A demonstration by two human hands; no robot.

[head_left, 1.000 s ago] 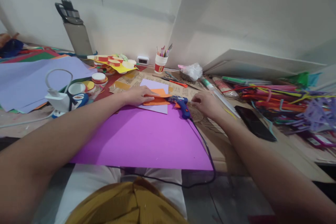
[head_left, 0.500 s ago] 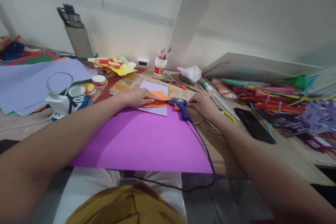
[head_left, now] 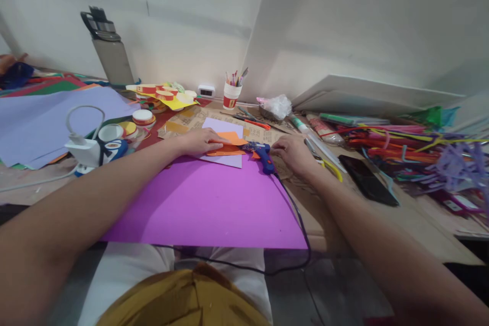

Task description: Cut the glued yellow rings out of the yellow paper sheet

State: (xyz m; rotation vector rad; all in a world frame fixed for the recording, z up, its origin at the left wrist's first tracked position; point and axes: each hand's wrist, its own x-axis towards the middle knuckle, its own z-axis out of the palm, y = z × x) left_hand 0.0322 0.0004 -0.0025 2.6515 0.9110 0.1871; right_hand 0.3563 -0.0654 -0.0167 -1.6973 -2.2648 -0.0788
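Observation:
My left hand [head_left: 201,142] is closed on the left end of a folded orange paper [head_left: 232,148], which lies over a pale lilac sheet [head_left: 223,126]. A blue glue gun [head_left: 264,157] rests at the right end of the orange paper, its nozzle toward it. Just right of the glue gun is my right hand [head_left: 291,152], fingers curled together; what they pinch, if anything, is too small to make out. A large purple sheet [head_left: 214,209] spreads out in front of both hands.
A black cable [head_left: 300,214] loops off the table's front edge. To the right lie yellow-handled scissors [head_left: 332,168], a phone [head_left: 367,179] and pipe cleaners [head_left: 382,142]. Behind stands a cup of pens [head_left: 232,96]; at left are a white plug [head_left: 84,153] and a tall bottle [head_left: 112,58].
The whole view has shifted very slightly. Both hands, the orange paper and the glue gun keep nearly the same places relative to each other.

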